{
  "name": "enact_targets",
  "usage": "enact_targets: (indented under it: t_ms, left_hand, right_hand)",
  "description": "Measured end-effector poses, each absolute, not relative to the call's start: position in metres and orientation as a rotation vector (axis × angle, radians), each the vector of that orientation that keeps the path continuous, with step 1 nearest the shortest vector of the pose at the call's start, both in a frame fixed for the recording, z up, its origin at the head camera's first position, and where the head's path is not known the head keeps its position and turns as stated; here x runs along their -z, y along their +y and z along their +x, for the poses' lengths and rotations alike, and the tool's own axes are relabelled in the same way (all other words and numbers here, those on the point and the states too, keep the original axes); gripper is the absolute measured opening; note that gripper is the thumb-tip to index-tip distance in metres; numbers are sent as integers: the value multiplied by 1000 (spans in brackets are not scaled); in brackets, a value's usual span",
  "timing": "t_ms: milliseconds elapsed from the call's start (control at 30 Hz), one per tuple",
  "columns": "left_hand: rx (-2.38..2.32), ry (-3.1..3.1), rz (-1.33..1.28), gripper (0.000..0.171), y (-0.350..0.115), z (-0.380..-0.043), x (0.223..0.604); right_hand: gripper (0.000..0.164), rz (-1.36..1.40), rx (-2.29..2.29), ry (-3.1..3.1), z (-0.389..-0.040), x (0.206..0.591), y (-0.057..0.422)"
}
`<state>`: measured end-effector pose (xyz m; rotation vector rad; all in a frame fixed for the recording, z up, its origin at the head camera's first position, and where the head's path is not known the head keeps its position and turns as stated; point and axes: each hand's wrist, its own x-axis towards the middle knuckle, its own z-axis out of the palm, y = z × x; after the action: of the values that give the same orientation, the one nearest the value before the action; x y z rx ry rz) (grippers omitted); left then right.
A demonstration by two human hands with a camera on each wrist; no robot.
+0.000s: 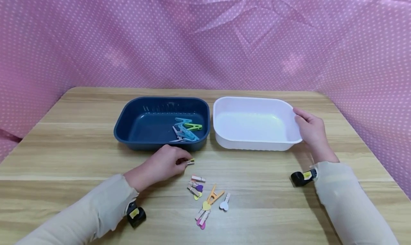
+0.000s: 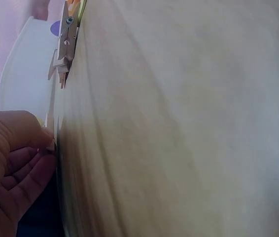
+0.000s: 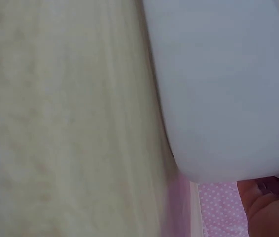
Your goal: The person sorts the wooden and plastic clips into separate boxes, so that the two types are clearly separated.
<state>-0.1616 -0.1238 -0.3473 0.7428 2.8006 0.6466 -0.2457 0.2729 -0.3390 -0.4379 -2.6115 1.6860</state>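
Note:
My left hand (image 1: 167,162) pinches a small wooden clothespin (image 1: 191,162) with a bit of yellow on it, just in front of the dark blue tub. In the left wrist view, the thumb and fingertips of the left hand (image 2: 18,153) meet around it, hiding most of it. At the right end of the white tub (image 1: 257,145), my right hand (image 1: 313,132) grips the rim. The right wrist view has the white tub's wall (image 3: 223,94) large, with only part of the right hand (image 3: 272,212) showing. The inside of the white tub holds nothing visible.
Several blue, green and pale plastic clothespins (image 1: 187,132) lie in the dark blue tub (image 1: 154,145). Nearer on the wooden table are an orange clothespin (image 1: 213,195), a white-heart clothespin (image 1: 225,202) and several other wooden heart clothespins (image 1: 198,179). Pink dotted cloth (image 1: 205,41) hangs behind.

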Motion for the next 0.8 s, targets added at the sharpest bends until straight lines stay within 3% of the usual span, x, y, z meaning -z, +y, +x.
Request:
enact_targets:
  t_ms: [800]
  left_hand:
    - [-857, 2893, 925, 23, -110, -153, 341]
  right_hand:
    - [45, -404, -1618, -2668, -247, 339, 275]
